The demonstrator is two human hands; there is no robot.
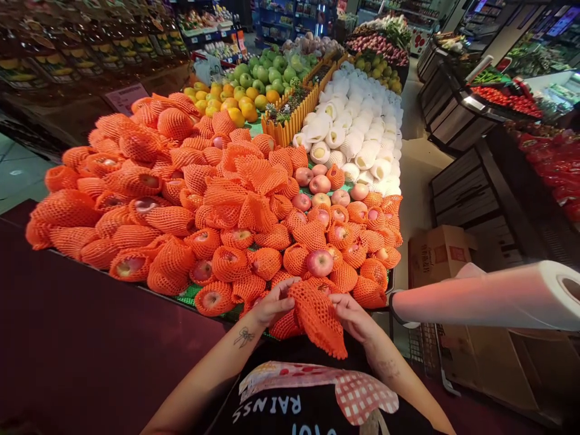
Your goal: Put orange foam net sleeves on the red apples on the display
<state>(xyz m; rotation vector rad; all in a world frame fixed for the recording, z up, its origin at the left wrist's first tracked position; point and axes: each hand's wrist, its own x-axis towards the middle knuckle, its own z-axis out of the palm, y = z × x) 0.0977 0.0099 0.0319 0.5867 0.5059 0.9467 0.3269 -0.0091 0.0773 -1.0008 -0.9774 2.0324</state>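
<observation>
At left and centre of the frame, netted apples (131, 266) cover most of the display; that portion is judged done. Loose-looking orange sleeves (247, 175) lie heaped at centre. At lower centre, the left hand (274, 304) is pinched on the upper left edge of the mesh sleeve (317, 317), located between the 2 hands; whether it contains fruit cannot be determined. Above it, several bare apples (321, 185) lie unsleeved, judged outstanding. The right hand (356, 318) is pinched on the sleeve's right edge.
</observation>
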